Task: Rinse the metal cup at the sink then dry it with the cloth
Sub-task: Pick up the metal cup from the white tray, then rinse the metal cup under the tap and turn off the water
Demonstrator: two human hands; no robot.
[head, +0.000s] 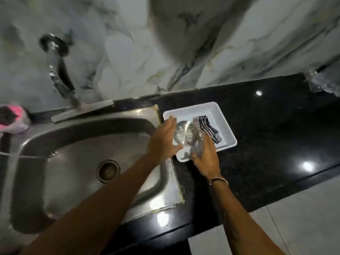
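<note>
The metal cup (184, 133) stands in a white tray (223, 122) on the black counter, just right of the sink. A dark cloth with white stripes (207, 127) lies in the tray, right of the cup and touching it. My left hand (164, 139) is at the cup's left side with fingers spread, thumb under the cup's near edge. My right hand (206, 156) is at the cup's near right, fingers apart, over the tray's front edge. Neither hand clearly grips the cup. The steel sink (88, 153) is on the left, with a wall tap (57, 70) above it.
The black granite counter (276, 144) stretches right of the tray. A pink and dark object (11, 118) sits at the sink's far left corner. Crumpled clear plastic (323, 83) lies at the far right by the marble wall. The sink drain (108, 171) is uncovered.
</note>
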